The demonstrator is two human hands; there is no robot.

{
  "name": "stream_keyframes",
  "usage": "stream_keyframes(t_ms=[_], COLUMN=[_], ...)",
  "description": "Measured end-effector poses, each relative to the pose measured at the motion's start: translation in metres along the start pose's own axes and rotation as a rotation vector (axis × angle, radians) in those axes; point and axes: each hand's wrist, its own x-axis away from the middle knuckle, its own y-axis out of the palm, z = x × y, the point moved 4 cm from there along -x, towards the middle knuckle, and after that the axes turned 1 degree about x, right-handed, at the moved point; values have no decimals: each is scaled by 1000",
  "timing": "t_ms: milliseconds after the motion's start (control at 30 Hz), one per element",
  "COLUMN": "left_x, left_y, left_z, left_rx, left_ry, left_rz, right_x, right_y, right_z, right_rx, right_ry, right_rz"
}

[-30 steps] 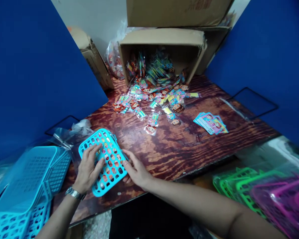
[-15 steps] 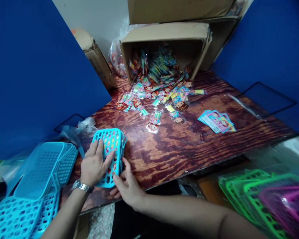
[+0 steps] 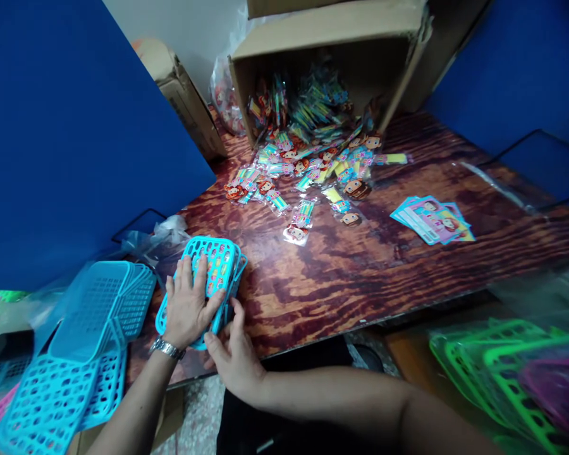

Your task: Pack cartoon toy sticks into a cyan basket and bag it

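A light-blue perforated plastic basket (image 3: 215, 249) lies at the near left of the wooden table, its slotted face up and colourful bits showing through the holes. My left hand (image 3: 188, 306), a metal watch on its wrist, rests flat on that face with fingers spread. At the basket's lower right edge, my right hand (image 3: 237, 360) pinches the rim, its thumb on top and its other fingers partly hidden. Small bagged character items (image 3: 301, 221) are scattered beyond. Farther right lies a fanned pile of printed cards (image 3: 434, 220).
An open cardboard box (image 3: 332, 38) spills bagged items at the back. More blue baskets (image 3: 95, 309) are stacked at left. Green baskets (image 3: 497, 354) in plastic stand low at right. Blue panels (image 3: 76, 126) flank the table, and crumpled clear plastic (image 3: 165, 234) lies near the left one.
The blue basket's upper face has turned slightly clockwise, and both hands have shifted with it. The head view has moved a little.
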Motion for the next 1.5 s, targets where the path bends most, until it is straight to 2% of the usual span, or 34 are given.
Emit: stream_keyframes(t_ms=[100,167,267,333,400,500,567,700,867,967,1067,1167,1267,1400,1500], left_x=[0,0,0,0,0,0,0,1,1,0,0,0,1,1,1], left_y=[0,-1,-2,-3,-3,-3,-2,-2,-1,-2,-3,-3,-3,-3,-3], left_z=[-2,-3,-3,-3,-3,-2,-2,-2,-2,-2,-2,-2,-3,-2,-2], left_rx=[-11,-19,-23,-23,-25,-31,-33,-31,-8,1,5,11,10,13,14], left_ry=[50,90,117,117,114,112,115,128,123,105,92,94,93,105,109], left_rz=[7,4,-7,-7,-5,-5,-5,-4,-5,-13,-17,-10,-5,0,6], right_x=[2,4,5,0,-15,-48,-67,-86,-85,-79,-71,-68,-69,-70,-70], right_y=[6,8,1,-18,-49,-95,-107,-100,-94,-101,-112,-120,-119,-114,-113], right_z=[2,4,6,0,-13,-44,-60,-73,-66,-64,-64,-63,-61,-62,-61], right_rx=[42,65,97,148,190,220,262,385,387,504,750,1003,1114,1192,1283], right_ry=[-40,-33,5,-7,-71,-262,-365,-459,-467,-633,-874,-1016,-1054,-1032,-1022], right_rz=[107,96,-155,-260,-181,118,150,58,80,87,46,-21,-58,-55,-111])
